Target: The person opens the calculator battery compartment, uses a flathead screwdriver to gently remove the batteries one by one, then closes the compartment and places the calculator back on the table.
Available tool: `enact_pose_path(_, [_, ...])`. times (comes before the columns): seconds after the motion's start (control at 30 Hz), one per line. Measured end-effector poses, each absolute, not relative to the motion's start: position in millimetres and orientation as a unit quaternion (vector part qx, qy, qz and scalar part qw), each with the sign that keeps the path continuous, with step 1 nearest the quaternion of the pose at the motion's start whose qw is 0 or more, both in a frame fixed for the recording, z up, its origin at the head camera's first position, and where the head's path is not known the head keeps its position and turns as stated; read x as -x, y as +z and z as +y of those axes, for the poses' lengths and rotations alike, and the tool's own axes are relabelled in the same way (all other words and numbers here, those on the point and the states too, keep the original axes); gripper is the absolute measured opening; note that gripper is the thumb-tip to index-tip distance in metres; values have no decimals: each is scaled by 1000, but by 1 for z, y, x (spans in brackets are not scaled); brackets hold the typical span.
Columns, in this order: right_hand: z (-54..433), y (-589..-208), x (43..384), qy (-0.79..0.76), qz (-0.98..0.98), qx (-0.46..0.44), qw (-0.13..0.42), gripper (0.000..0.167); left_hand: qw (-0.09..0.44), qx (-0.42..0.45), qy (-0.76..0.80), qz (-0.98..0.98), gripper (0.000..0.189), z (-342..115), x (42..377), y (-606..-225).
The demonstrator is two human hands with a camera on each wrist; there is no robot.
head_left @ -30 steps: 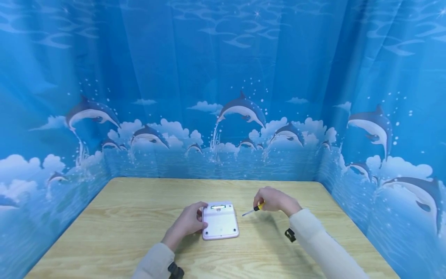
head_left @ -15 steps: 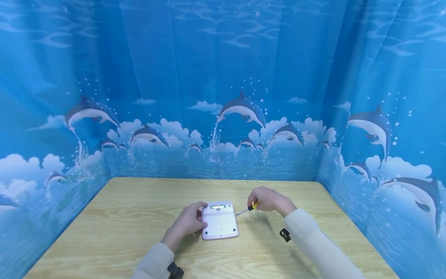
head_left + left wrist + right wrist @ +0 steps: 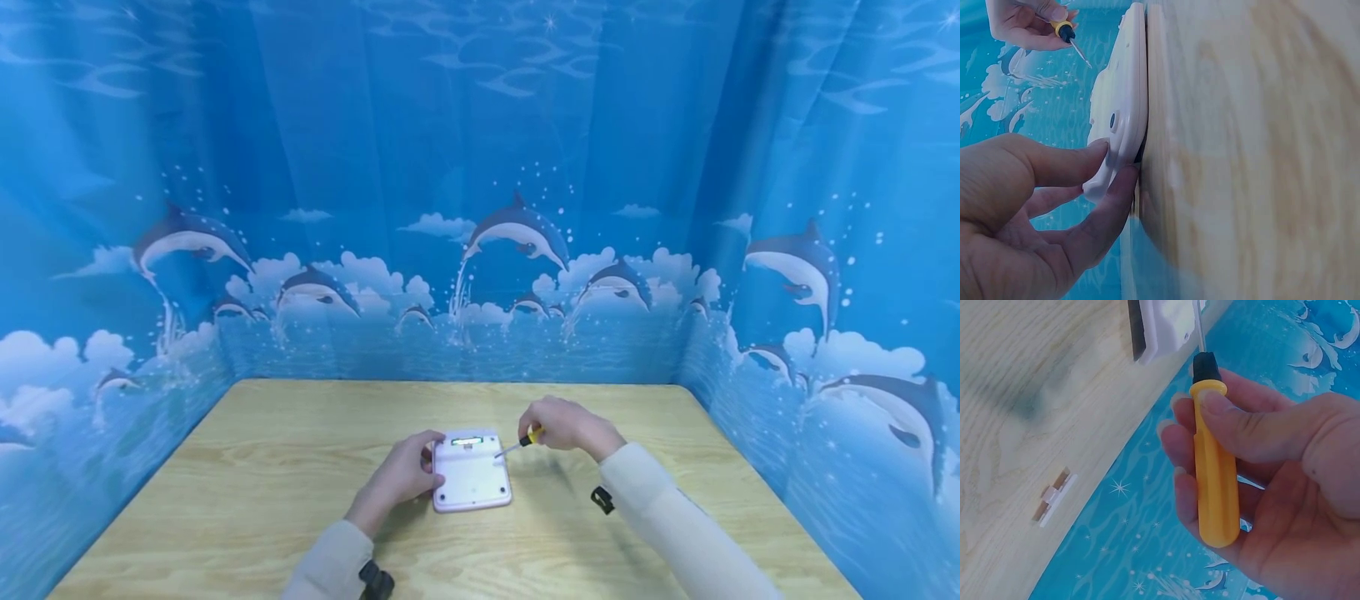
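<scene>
A thin, pale flat device (image 3: 472, 482), probably light, stiff and a little slippery, lies on the wooden table (image 3: 300, 483), its near-hand edge pinched by the left hand (image 3: 405, 468); the rim looks the safest hold, the bright slot (image 3: 467, 442) beyond those fingertips likely more fragile. Opposite that pinch, the right hand (image 3: 562, 425) grips a yellow-handled screwdriver (image 3: 1217, 469), tip seemingly just above the device. The device's underside is hidden, glare washes out the slot, and a small piece (image 3: 1054, 496) apart from the right-hand grip is unidentifiable.
</scene>
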State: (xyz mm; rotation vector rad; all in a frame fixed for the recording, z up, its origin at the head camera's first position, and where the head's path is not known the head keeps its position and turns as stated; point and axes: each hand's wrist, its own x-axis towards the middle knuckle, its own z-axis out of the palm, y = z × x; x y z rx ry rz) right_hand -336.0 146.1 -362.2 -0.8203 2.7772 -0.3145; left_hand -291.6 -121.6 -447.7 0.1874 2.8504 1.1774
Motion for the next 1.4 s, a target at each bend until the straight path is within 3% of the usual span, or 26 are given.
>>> enact_pose_path(0.93, [130, -369, 345, -84, 954, 274, 86, 31, 22, -56, 380, 923, 68, -120, 291, -447])
enact_pose_path(1.4, [121, -370, 354, -42, 957, 282, 46, 30, 24, -44, 378, 925, 69, -118, 291, -445])
